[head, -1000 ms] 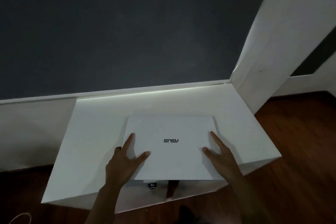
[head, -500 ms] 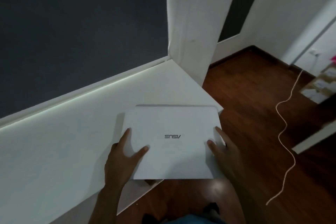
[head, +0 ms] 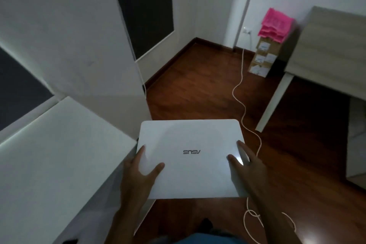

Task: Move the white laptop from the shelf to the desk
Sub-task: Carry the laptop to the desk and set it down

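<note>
Both our left hand (head: 139, 172) and right hand (head: 244, 166) grip the closed white laptop (head: 190, 156), clear of the shelf (head: 49, 154), long axis crosswise, the desk (head: 326, 49) ahead-right, nearer our right hand.

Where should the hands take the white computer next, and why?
Probably carry it to the right, toward the desk. The closed white laptop is held by the left hand and right hand, already off the shelf and over the floor. Watch the white cable lying between.
</note>
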